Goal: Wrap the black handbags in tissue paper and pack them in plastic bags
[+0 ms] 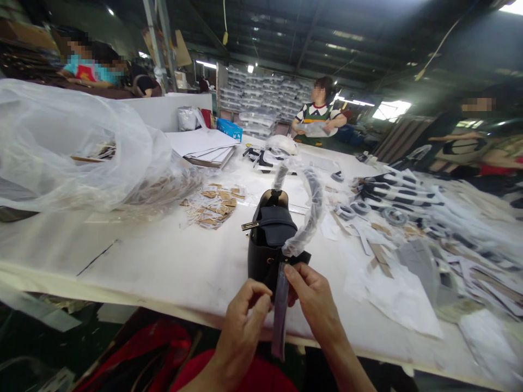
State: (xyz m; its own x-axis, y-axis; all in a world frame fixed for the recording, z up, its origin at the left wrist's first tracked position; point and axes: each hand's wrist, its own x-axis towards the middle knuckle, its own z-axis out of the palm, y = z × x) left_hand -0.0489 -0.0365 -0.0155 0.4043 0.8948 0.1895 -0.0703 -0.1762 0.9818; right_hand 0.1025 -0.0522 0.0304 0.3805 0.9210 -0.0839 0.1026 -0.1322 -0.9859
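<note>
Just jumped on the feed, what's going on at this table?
A person is working on a black handbag on the white table. The right hand pinches a dark strap hanging at the bag's near side; the left hand is beside it, its grip unclear. The plastic-wrapped handle arches upward. Brown tags lie left of the bag.

The left hand [248, 311] and the right hand [314, 289] are noted as bare, and the left forearm [220, 362] and right forearm [346, 356] are likewise uncovered as far as the lower edge of the view. Red cloth [245, 377] is recorded between the forearms, plain where it can be seen; the kind of garment cannot be determined from the portion shown.
</note>
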